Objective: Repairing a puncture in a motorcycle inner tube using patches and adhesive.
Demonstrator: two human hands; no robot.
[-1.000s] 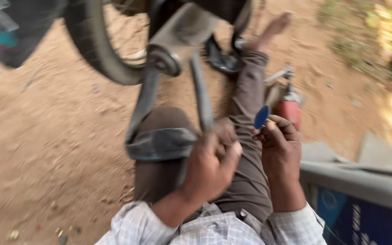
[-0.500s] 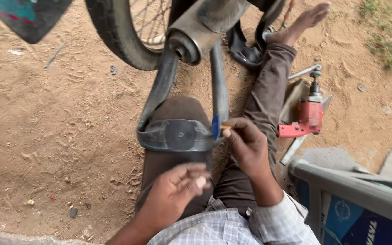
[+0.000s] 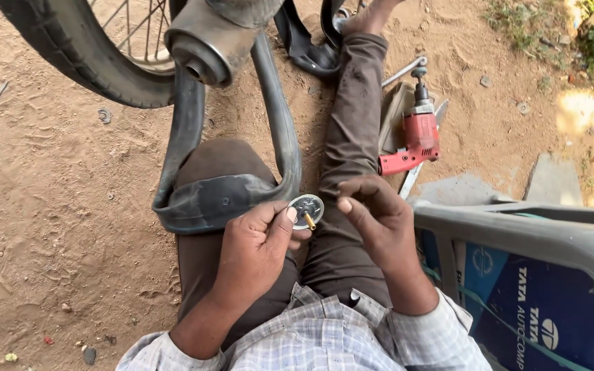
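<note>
Patch disc (image 3: 306,208), round with a brass valve stem, sits mid-frame, pinched at its rim by left hand (image 3: 254,253). Right hand (image 3: 378,218) hovers beside it, loosely curled, empty. Likely light, thin, flexible; edge grip suits. Inner tube (image 3: 218,199) drapes the knee.

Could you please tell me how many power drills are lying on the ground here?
1: a red drill on the dirt beside the outstretched leg, past the right hand. Others may be hidden.
</note>
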